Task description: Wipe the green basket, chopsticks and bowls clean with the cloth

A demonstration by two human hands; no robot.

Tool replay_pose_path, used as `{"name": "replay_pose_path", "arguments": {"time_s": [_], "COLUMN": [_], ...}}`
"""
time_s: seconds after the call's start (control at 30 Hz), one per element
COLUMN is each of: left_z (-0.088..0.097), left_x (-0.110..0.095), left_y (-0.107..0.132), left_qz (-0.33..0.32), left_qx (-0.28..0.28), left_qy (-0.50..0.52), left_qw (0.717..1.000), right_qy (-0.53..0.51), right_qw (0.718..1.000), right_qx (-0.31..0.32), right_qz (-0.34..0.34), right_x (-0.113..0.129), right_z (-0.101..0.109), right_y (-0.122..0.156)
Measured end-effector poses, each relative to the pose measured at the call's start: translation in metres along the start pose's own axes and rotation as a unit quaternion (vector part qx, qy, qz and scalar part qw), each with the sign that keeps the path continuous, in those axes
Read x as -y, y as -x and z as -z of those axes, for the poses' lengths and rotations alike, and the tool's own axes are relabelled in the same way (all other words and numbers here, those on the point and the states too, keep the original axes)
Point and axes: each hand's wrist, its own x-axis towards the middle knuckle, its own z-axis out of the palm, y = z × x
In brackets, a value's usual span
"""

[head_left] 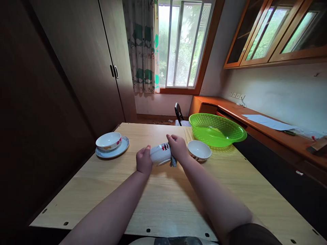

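Note:
A white cup (160, 155) with a red and black print is held on its side above the middle of the table. My left hand (144, 160) is closed round its left end, thumb on top. At the other end my right hand (178, 147) is closed on a grey-blue cloth (173, 162), pressed against the cup. Most of the cloth is hidden by the fingers and the cup. Just right of my right hand stands a white bowl (199, 150) with a patterned outside, and wooden chopsticks (188, 135) lie behind it.
On the left of the wooden table (163, 204), a flowered bowl (109, 140) sits on a blue-rimmed plate (125, 144). A large green plastic basket (217, 131) stands at the back right. A dark folding chair (178, 113) is beyond the far edge; a desk (260, 117) runs along the right wall.

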Motion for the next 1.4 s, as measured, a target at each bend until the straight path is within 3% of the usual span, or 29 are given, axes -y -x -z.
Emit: {"name": "replay_pose_path", "arguments": {"time_s": [0.1, 0.27, 0.4, 0.6, 0.73, 0.87, 1.0, 1.13, 1.27, 1.4], "left_z": [-0.002, -0.006, -0.008, -0.008, -0.007, -0.007, -0.005, -0.005, -0.005, -0.006], "left_x": [0.0, 0.0, 0.001, 0.005, 0.008, 0.006, 0.002, 0.0, 0.002, 0.001], "left_y": [-0.001, -0.006, -0.009, -0.012, -0.014, -0.016, -0.016, -0.011, -0.002, 0.004], "left_qz": [0.022, 0.086, 0.111, 0.124, 0.127, 0.114, 0.089, 0.054, 0.01, 0.012], "left_qx": [-0.015, -0.045, -0.064, -0.066, -0.077, -0.093, -0.128, -0.15, -0.097, -0.066], "left_qy": [0.064, 0.168, 0.223, 0.249, 0.243, 0.25, 0.243, 0.173, 0.085, 0.053], "left_qw": [0.998, 0.981, 0.966, 0.958, 0.959, 0.957, 0.958, 0.972, 0.992, 0.996], "right_qy": [-0.076, -0.225, -0.298, -0.331, -0.292, -0.287, -0.275, -0.176, -0.052, 0.039], "right_qw": [0.997, 0.971, 0.95, 0.941, 0.949, 0.949, 0.958, 0.98, 0.987, 0.98], "right_qx": [-0.009, -0.085, -0.093, -0.065, -0.084, -0.062, -0.046, -0.081, -0.066, -0.013], "right_qz": [-0.027, 0.008, 0.016, -0.027, -0.086, -0.113, -0.06, 0.038, 0.138, 0.194], "right_x": [-0.009, -0.014, -0.015, -0.014, -0.011, -0.011, -0.013, -0.009, 0.005, 0.017], "right_z": [0.001, -0.003, -0.007, -0.011, -0.012, -0.019, -0.032, -0.035, -0.028, -0.021], "right_y": [-0.007, -0.004, -0.004, -0.007, -0.005, 0.001, 0.008, 0.019, 0.032, 0.039]}}
